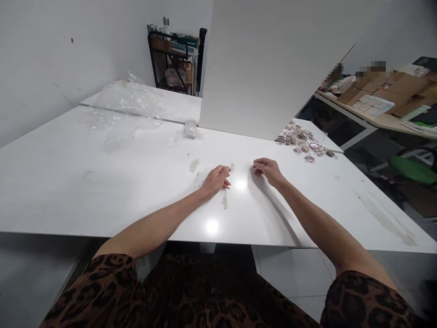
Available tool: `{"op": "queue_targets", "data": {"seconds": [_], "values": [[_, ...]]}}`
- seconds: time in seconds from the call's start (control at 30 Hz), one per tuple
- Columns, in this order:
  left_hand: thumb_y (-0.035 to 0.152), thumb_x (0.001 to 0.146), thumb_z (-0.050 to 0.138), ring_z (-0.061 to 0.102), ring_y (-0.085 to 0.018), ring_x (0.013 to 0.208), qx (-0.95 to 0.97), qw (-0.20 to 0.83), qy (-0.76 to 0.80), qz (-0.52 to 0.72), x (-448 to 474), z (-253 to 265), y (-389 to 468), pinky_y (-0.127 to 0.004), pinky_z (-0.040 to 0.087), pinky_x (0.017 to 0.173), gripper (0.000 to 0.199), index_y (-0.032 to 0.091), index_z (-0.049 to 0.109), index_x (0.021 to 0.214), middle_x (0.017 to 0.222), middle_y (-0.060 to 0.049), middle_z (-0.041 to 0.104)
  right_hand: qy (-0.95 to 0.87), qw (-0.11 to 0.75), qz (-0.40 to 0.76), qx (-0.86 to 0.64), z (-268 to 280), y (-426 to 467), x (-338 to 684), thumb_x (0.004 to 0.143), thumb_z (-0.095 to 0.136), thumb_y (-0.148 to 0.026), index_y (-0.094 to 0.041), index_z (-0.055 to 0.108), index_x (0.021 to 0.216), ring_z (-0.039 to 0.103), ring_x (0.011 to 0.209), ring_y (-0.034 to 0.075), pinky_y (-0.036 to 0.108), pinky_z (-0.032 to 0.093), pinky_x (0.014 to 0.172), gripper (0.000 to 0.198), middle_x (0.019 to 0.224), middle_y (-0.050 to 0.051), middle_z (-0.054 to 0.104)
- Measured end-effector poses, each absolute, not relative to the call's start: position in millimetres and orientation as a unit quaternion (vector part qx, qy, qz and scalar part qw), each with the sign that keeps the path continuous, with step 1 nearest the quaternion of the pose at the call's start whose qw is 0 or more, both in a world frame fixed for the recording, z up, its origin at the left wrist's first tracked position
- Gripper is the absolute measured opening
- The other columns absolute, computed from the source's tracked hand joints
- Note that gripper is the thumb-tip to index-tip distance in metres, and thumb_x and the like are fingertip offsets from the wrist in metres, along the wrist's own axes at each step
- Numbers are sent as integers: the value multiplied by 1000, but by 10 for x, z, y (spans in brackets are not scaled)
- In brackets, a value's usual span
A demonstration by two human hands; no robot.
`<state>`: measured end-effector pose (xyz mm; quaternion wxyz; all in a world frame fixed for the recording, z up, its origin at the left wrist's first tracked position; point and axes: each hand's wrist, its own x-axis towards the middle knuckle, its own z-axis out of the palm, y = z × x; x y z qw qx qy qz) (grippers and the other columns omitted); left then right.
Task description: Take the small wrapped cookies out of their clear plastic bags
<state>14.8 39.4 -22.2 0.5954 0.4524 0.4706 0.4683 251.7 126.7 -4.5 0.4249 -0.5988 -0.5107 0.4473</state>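
Observation:
My left hand (216, 180) rests low over the white table (143, 191), its thumb and index finger pinched together and the lower fingers loosely curled. Opposite it, a short gap away, my right hand (269, 170) has its fingertips drawn into a pinch. A faint, see-through patch shows by the right fingertips; whether either hand holds clear film cannot be made out. Beyond the right hand lies a pile of small clear-wrapped packets (300, 139) with purplish and brown contents.
Crumpled clear plastic bags (126, 109) spread over the back left. A small clear-wrapped bundle (190, 129) lies at the foot of an upright white panel (252, 68). A black shelf rack (170, 54) stands behind; cardboard boxes (392, 91) fill a side table at right, near a green chair (413, 168).

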Motion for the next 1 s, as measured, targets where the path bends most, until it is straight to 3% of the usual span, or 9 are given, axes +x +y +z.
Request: {"op": "queue_targets", "data": {"seconds": [0.13, 0.27, 0.4, 0.53, 0.6, 0.67, 0.77, 0.87, 1.0], "values": [[43, 106, 44, 56, -5, 54, 439, 561, 476, 516, 199, -226, 368, -20, 45, 51, 32, 17, 55, 90, 85, 0, 59, -645, 368, 426, -517, 112, 1356, 2011, 75, 80, -34, -15, 69, 86, 63, 62, 13, 27, 51, 59, 24, 80, 5, 70], [46, 107, 43, 46, -6, 52, 455, 495, 455, 584, 208, -179, 317, -22, 42, 56, 35, 20, 50, 84, 72, 4, 55, -744, 290, 337, -498, 232, 1653, 1377, 84, 69, -35, -16, 67, 97, 64, 74, 17, 32, 54, 68, 23, 89, 7, 69], [55, 105, 44, 50, -9, 61, 486, 478, 420, 599, 185, -134, 216, -25, 45, 66, 40, 21, 51, 83, 71, 3, 55, -829, 199, 178, -492, 171, 1950, 695, 87, 66, -32, -14, 64, 121, 66, 98, 29, 47, 54, 90, 39, 121, 18, 67], [51, 104, 45, 50, -12, 64, 493, 470, 401, 613, 175, -125, 178, -28, 46, 70, 37, 22, 50, 81, 69, 3, 54, -834, 186, 108, -509, 42, 2248, 153, 82, 70, -27, -13, 55, 138, 57, 126, 41, 58, 48, 103, 60, 144, 26, 55], [51, 104, 46, 49, -13, 65, 488, 468, 401, 618, 165, -138, 206, -30, 46, 70, 37, 23, 47, 80, 68, 3, 51, -815, 203, 128, -527, -10, 2376, -4, 77, 73, -23, -14, 62, 125, 59, 121, 41, 57, 49, 102, 50, 132, 24, 62], [53, 103, 44, 49, -14, 65, 477, 468, 411, 620, 145, -151, 244, -30, 45, 68, 37, 24, 46, 80, 69, 2, 51, -797, 229, 167, -533, -48, 2445, -56, 73, 74, -21, -17, 67, 101, 63, 108, 37, 53, 52, 96, 29, 106, 18, 70], [55, 104, 42, 54, -15, 69, 467, 465, 422, 622, 102, -148, 285, -32, 47, 71, 38, 24, 50, 82, 71, 0, 55, -754, 288, 254, -532, -74, 2387, 75, 73, 67, -19, -19, 64, 82, 64, 81, 26, 42, 55, 77, 9, 77, 9, 65], [49, 104, 44, 53, -15, 65, 471, 460, 420, 625, 79, -122, 306, -33, 47, 73, 35, 24, 51, 81, 71, 0, 58, -708, 331, 325, -533, -65, 2192, 361, 71, 61, -19, -18, 65, 86, 58, 62, 17, 34, 51, 62, 15, 73, 3, 61], [44, 105, 45, 51, -13, 59, 460, 464, 418, 631, 116, -83, 323, -30, 46, 67, 32, 24, 52, 81, 70, 0, 58, -716, 320, 291, -549, -31, 1996, 630, 75, 59, -21, -17, 66, 94, 60, 70, 16, 35, 54, 70, 21, 87, 6, 67]]}}
